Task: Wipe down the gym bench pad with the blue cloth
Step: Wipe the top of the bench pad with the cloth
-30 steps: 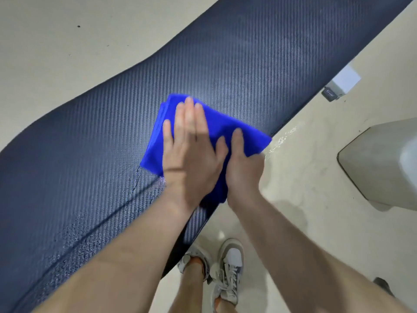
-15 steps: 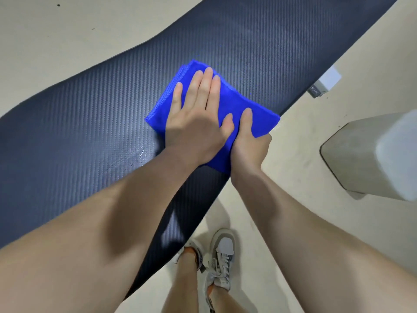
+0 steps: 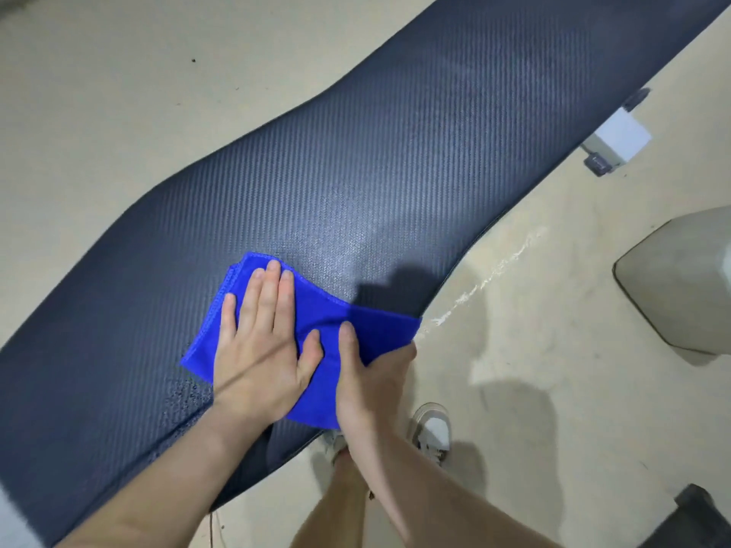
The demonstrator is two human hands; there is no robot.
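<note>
Now the left hand (image 3: 257,350) lies flat, fingers spread, on the cloth (image 3: 316,310) at the pad's (image 3: 395,172) near edge, while the right hand (image 3: 370,373) seemingly pinches its overhanging corner.

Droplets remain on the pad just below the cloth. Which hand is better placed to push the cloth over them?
Left, probably. The left hand lies flat on the blue cloth, right above the droplets on the bench pad. The right hand only pinches the cloth's corner at the pad's near edge.
</note>
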